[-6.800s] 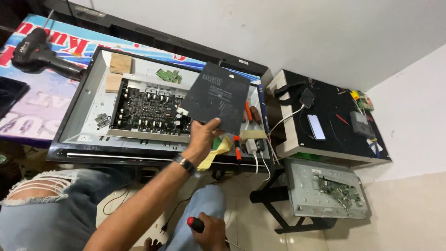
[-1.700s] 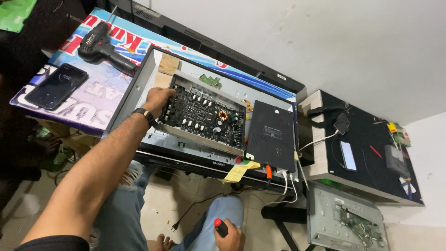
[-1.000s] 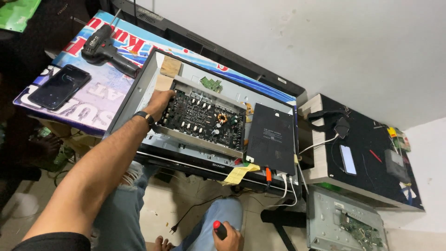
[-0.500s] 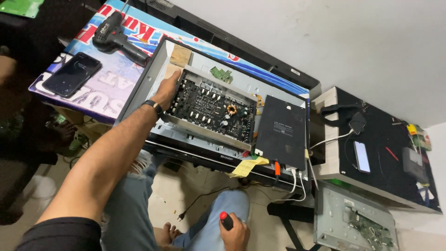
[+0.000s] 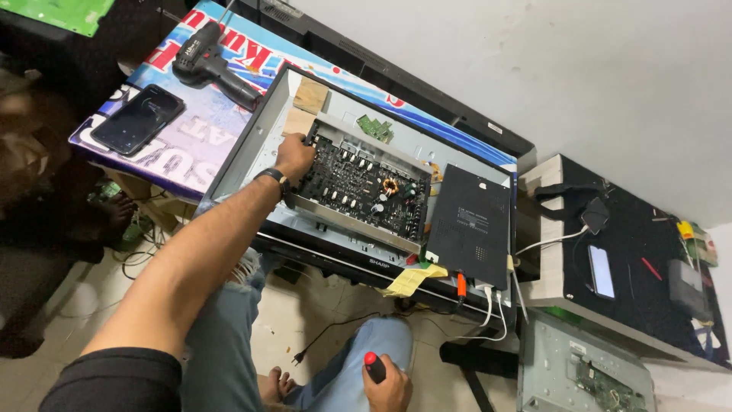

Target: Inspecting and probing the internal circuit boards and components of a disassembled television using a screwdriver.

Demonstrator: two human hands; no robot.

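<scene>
Currently L hand [image 5: 293, 156] grips circuit board [image 5: 358, 187] corner at 10 o'clock in TV chassis [image 5: 263, 133]; R hand [image 5: 389, 385] clenched on screwdriver [image 5: 374, 366]. Next, prob. lift board evenly.

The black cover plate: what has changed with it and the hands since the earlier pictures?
The left hand let go of the black cover plate, now lying right of the circuit board, and moved to the board's left end. The right hand still holds the red-tipped screwdriver.
</scene>
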